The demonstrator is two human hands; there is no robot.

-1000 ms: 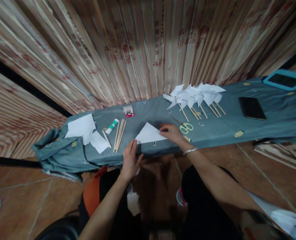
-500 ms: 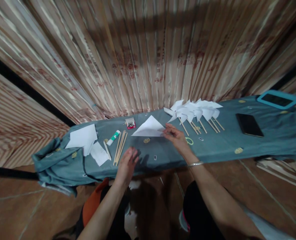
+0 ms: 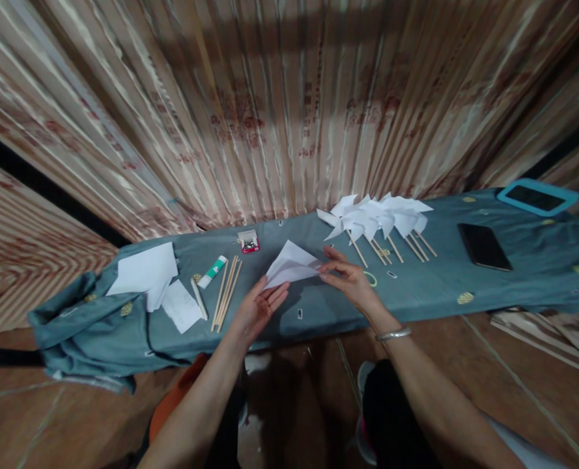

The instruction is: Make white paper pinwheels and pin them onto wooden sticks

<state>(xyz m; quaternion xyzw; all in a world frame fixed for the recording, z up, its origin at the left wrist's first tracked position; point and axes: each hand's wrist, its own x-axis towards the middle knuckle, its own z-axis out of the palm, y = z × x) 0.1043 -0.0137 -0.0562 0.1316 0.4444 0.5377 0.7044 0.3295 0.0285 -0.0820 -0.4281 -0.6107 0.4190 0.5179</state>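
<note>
A white sheet of paper (image 3: 292, 264), folded corner to corner into a triangle, is held between my two hands above the cloth. My left hand (image 3: 260, 307) has the paper's left corner between thumb and fingers. At the right corner, my right hand (image 3: 345, 277) pinches the paper between thumb and fingertips, and a silver bangle circles that wrist. Left of my hands lie several thin wooden sticks (image 3: 226, 293), a green and white glue stick (image 3: 212, 271) and a small open red box (image 3: 249, 241) of metal pieces. Several white paper pinwheels (image 3: 380, 218) on sticks lie beyond my right hand.
The narrow table wears a green-grey cloth (image 3: 436, 286). White paper sheets (image 3: 145, 270) and a white pen-like stick (image 3: 198, 298) lie at left. A green tape ring (image 3: 370, 279), a dark phone or tablet (image 3: 484, 246) and a blue-framed device (image 3: 538, 197) are at right. A curtain (image 3: 279, 117) hangs behind.
My left hand has moved up and right and taken the paper's left corner. The paper is now lifted and tilted. My right hand keeps its hold on the right corner.
</note>
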